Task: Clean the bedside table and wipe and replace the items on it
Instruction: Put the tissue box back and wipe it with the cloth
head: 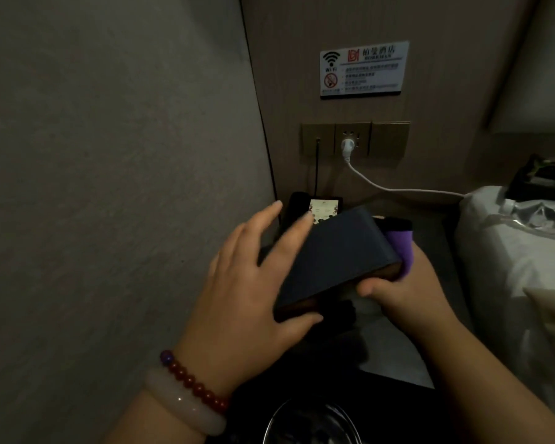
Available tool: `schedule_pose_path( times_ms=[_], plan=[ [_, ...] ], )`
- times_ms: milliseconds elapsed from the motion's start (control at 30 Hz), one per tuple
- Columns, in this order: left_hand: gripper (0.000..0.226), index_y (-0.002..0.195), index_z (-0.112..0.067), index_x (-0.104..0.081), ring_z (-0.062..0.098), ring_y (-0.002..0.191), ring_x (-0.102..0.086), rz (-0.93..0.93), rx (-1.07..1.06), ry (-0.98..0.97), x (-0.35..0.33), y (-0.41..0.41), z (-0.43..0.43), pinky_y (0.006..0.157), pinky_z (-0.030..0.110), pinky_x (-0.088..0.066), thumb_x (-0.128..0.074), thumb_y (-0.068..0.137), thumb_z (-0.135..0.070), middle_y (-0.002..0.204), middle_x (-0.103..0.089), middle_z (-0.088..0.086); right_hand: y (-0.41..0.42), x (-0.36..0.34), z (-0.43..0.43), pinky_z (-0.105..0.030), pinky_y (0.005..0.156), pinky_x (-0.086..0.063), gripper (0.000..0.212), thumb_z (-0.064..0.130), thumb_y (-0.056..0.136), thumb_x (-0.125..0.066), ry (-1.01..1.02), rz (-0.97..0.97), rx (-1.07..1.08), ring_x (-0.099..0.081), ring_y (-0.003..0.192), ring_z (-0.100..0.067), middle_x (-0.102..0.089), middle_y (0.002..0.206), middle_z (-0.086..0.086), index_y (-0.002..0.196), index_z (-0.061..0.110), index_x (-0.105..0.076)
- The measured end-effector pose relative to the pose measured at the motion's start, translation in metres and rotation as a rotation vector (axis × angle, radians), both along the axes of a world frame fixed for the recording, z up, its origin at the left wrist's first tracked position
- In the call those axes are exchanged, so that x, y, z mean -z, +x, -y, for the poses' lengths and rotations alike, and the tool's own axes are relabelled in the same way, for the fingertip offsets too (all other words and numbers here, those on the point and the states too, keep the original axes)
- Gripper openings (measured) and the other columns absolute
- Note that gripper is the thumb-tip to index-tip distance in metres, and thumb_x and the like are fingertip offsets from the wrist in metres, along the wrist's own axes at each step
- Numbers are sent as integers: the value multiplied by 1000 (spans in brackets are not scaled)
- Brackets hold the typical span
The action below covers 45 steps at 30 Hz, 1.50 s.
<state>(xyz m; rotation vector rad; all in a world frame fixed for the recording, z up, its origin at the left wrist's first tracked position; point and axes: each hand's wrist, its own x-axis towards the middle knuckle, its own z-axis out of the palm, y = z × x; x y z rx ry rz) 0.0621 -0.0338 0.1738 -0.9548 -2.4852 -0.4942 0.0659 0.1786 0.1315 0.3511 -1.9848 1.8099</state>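
A dark blue box [337,251] is held tilted above the bedside table [394,347]. My left hand [253,283] lies on its left side, thumb under the near corner and fingers spread across the top. My right hand [407,290] holds the box's right end, thumb on the near edge, with a purple cloth [402,248] bunched between that hand and the box. Behind the box a black phone [318,208] with a lit card stands against the wall.
A grey padded headboard [109,187] fills the left. On the wall are a socket panel [354,139] with a white plug and cord, and a Wi-Fi sign [364,68]. A bed with white bedding [510,251] lies right. A glass rim [311,421] shows at the bottom.
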Motion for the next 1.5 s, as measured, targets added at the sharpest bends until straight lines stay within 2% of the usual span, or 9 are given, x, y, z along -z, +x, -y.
schedule_pose_path(
  times_ms=[167, 333, 500, 700, 867, 1000, 1200, 1333, 1500],
  plan=[
    [116, 146, -37, 14, 10, 136, -22, 127, -51, -78, -6, 9, -23, 113, 39, -21, -55, 61, -75, 148, -21, -11, 0, -19, 3, -24, 91, -43, 78, 74, 48, -72, 510, -141, 99, -50, 107, 2, -51, 112, 24, 114, 38, -49],
    [90, 146, -32, -16, 12, 107, -47, 58, -34, 88, 10, 5, -30, 87, 36, -40, -50, 70, -66, 123, -49, -5, 13, -31, 12, -42, 105, -36, 82, 85, 71, -37, 475, -75, -32, -39, 129, -6, -42, 136, 18, 137, 36, -40],
    [75, 134, -26, -38, 17, 108, -51, 45, -26, 267, 26, 12, -30, 96, 43, -43, -62, 71, -59, 122, -51, -3, 13, -38, 36, -36, 116, -22, 46, 41, 100, -26, 568, -218, 53, -16, 143, -2, -24, 153, 13, 145, 32, -30],
    [88, 143, -30, -25, 9, 108, -44, -32, -108, 132, 23, 17, -22, 87, 30, -30, -55, 68, -66, 123, -42, -11, -3, -14, 3, -38, 119, -3, 49, 27, 103, -32, 474, 265, -14, 7, 135, 9, -1, 143, 35, 125, 66, -12],
    [83, 141, -27, -30, 13, 104, -48, -63, -79, 107, 28, 19, -19, 85, 32, -34, -58, 69, -56, 120, -47, -7, 13, -9, 32, -12, 113, -7, 39, 34, 98, -23, 504, -81, 30, -8, 135, 18, -16, 145, 28, 134, 47, -24],
    [78, 141, -26, -31, 14, 102, -50, -111, -20, 74, 25, 28, -19, 87, 33, -33, -59, 73, -54, 119, -47, -7, -2, 0, -3, -27, 116, 0, 38, 42, 94, -26, 378, 343, 49, 4, 141, -3, 2, 137, 29, 123, 58, -10],
    [79, 141, -30, -25, 15, 103, -49, -118, -18, 106, 23, 23, -16, 87, 33, -32, -59, 74, -52, 121, -43, -8, 5, 0, 28, -24, 115, -1, 49, 82, 79, -11, 471, 34, 61, 5, 138, 13, -3, 138, 51, 127, 73, -17],
    [76, 141, -24, -32, 16, 105, -50, -157, 57, 47, 17, 28, -12, 88, 36, -34, -61, 75, -50, 122, -48, -4, -9, 13, -1, -17, 114, -4, 45, 34, 101, -41, 321, 309, 131, -9, 142, -1, -9, 146, 38, 116, 73, -25],
    [65, 139, -26, -29, 15, 112, -48, -193, 147, 108, 23, 31, -2, 92, 37, -34, -57, 84, -48, 126, -47, -2, -10, 6, -18, -20, 85, -34, 31, 44, 95, -44, -2, 523, 301, -42, 108, -2, -46, 124, 15, 125, 47, -49]
  ],
)
